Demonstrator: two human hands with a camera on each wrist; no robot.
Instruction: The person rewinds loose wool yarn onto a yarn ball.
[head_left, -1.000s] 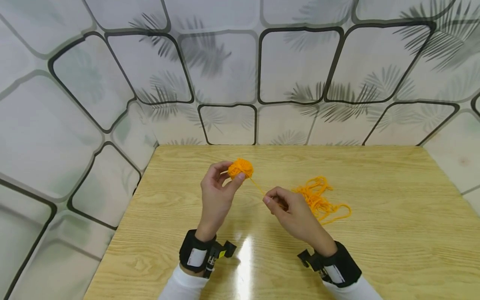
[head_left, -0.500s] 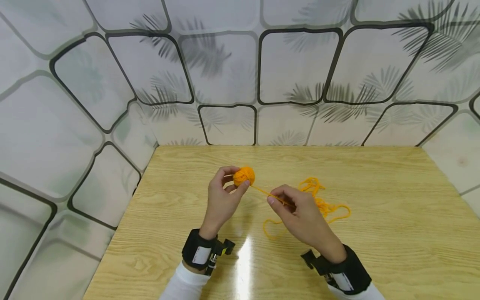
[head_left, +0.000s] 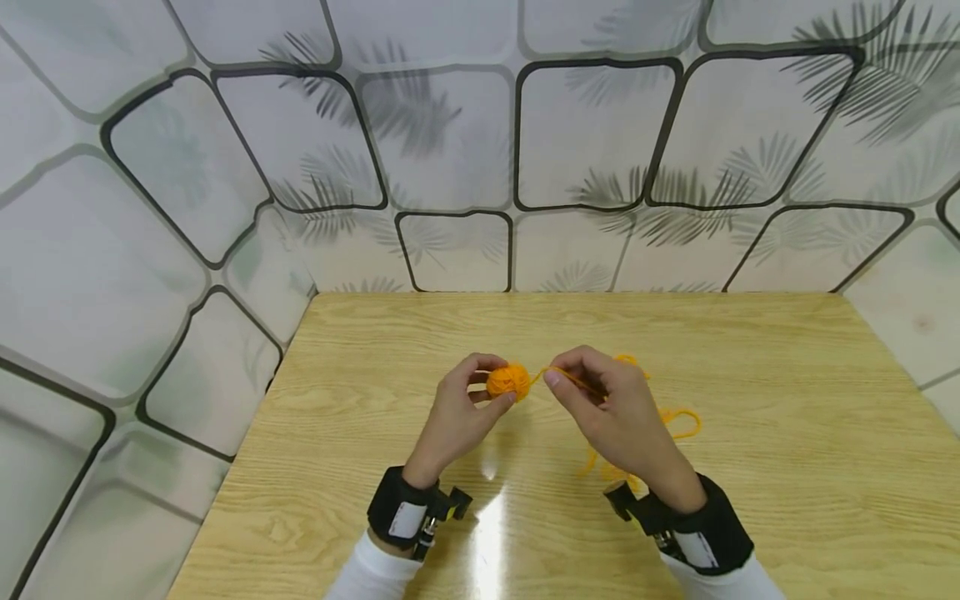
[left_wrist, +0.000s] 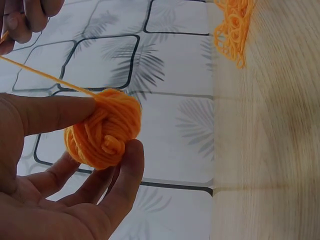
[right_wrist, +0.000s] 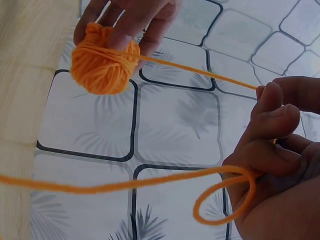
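My left hand (head_left: pixel 465 417) grips a small ball of orange yarn (head_left: pixel 508 382) between thumb and fingers, above the table. In the left wrist view the ball (left_wrist: pixel 105 130) shows wound strands, with the thumb pressed on its upper side. To the right of it, my right hand (head_left: pixel 618 408) pinches the strand of yarn (right_wrist: pixel 200 71) that runs taut from the ball. Past the pinch, the yarn (right_wrist: pixel 220 172) leaves the right hand in a loose loop and trails away. Part of the loose yarn is hidden behind the right hand in the head view.
A loose heap of orange yarn (left_wrist: pixel 235 30) lies on the wooden table (head_left: pixel 787 467), beyond and beside the right hand. A patterned wall covering (head_left: pixel 450 167) rises along the table's far and left sides. Both wrists wear black camera straps (head_left: pixel 401 512).
The left hand and ball have moved right and nearer. The right hand has shifted right and slightly up, and the tail of loose yarn has slid under its wrist.
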